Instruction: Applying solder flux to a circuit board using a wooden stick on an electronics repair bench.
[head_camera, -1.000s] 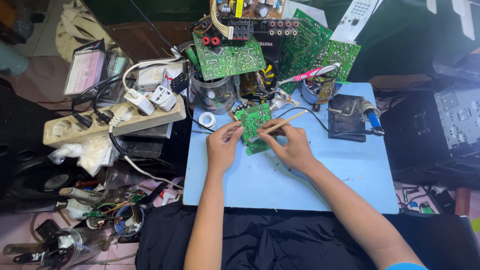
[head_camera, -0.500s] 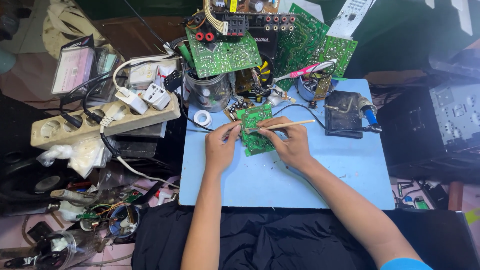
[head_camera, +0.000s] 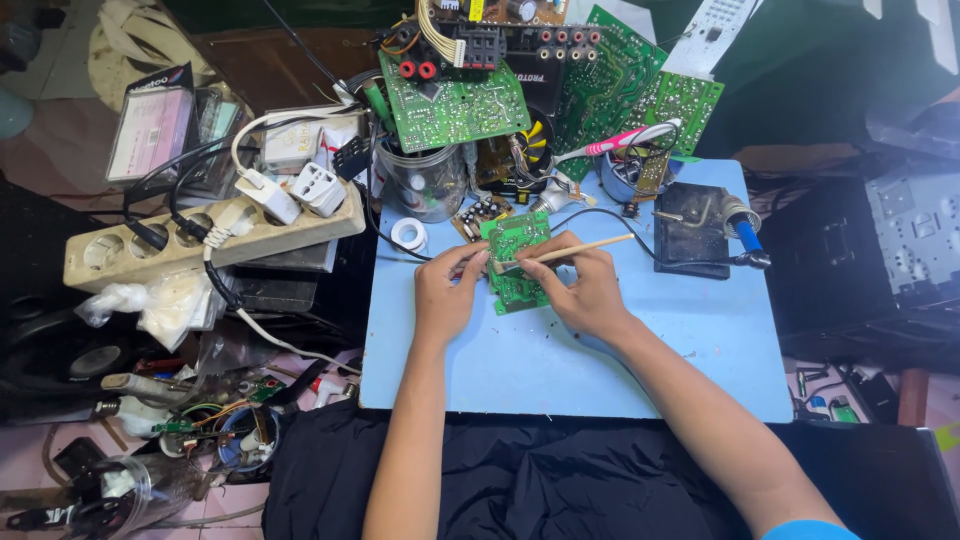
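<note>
A small green circuit board (head_camera: 516, 262) lies on the light blue table top (head_camera: 560, 350). My left hand (head_camera: 447, 296) grips the board's left edge with thumb and fingers. My right hand (head_camera: 582, 290) holds a thin wooden stick (head_camera: 572, 249), perhaps a brush handle, whose tip rests on the middle of the board. Both forearms reach in from the bottom of the view.
A soldering iron with a blue handle (head_camera: 742, 236) rests on a black stand (head_camera: 692, 228) at the right. Larger green circuit boards (head_camera: 455, 102), a glass jar (head_camera: 424, 180) and a tape roll (head_camera: 408, 234) crowd the far edge. A white power strip (head_camera: 200, 236) lies left, black cloth (head_camera: 520, 480) below.
The view has shifted slightly. My hands stay on the board; the stick's tip has moved a little across it.
</note>
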